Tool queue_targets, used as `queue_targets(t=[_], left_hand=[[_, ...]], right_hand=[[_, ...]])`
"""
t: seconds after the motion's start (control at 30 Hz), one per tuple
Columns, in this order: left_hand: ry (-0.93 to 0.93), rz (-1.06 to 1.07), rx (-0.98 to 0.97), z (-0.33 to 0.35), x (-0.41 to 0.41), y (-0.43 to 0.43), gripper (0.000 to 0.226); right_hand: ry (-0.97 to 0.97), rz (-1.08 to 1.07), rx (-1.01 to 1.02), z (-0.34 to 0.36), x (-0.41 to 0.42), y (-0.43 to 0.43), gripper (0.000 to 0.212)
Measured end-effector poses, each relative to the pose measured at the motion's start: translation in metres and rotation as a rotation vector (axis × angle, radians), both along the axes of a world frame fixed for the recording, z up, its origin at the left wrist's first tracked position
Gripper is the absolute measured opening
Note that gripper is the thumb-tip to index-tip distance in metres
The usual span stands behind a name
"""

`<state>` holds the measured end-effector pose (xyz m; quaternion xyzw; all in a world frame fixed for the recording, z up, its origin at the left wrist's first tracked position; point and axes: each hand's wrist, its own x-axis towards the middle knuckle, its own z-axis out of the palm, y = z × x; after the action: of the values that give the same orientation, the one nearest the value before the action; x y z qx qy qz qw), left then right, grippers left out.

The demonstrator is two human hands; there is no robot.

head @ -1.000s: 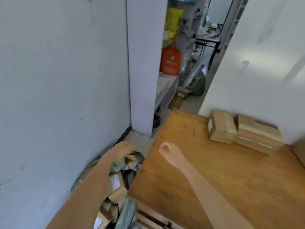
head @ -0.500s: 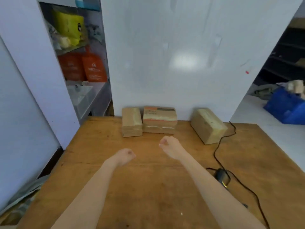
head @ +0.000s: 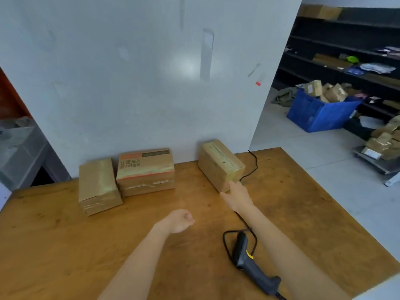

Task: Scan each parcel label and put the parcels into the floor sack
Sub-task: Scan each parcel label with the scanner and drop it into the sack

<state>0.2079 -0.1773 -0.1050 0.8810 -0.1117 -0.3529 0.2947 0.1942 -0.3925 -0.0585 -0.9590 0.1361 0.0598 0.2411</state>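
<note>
A: Head view. Three parcels along the wall on the wooden table (head: 65, 245). Rightmost parcel (head: 220, 164) set apart, long axis angled from the wall toward the near right.

B: Nearer hand?

A: Right hand (head: 237, 197), fingers spread, fingertips touching the parcel's near end. Gripping nothing yet. Parcel just ahead and slightly left of that palm.

B: Left?

A: Left hand (head: 178, 220) loosely curled, empty, hovering mid-table, well apart from every parcel.

B: Scanner?

A: Scanner (head: 249, 258) lying on the table beside the right forearm, unheld. Floor sack not in view. Likely next: close on the short end, drag nearer.
</note>
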Motion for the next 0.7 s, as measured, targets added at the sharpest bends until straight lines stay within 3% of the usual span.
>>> queue_targets(t=[0.3, 0.43, 0.53, 0.7], left_hand=[[-0.020, 0.138, -0.031, 0.001, 0.029, -0.034, 0.031], [0.000, 0.288, -0.031, -0.008, 0.014, -0.051, 0.039], [0.037, 0.379, -0.030, -0.018, -0.009, -0.064, 0.042], [0.092, 0.544, -0.028, -0.021, -0.052, -0.071, 0.049]], right_hand=[[0.014, -0.191, -0.030, -0.016, 0.061, -0.059, 0.106], [0.038, -0.145, 0.113, -0.019, 0.087, -0.065, 0.125], [0.038, -0.136, 0.164, -0.023, 0.101, -0.069, 0.131], [-0.046, -0.081, 0.209, -0.029, 0.102, -0.070, 0.120]])
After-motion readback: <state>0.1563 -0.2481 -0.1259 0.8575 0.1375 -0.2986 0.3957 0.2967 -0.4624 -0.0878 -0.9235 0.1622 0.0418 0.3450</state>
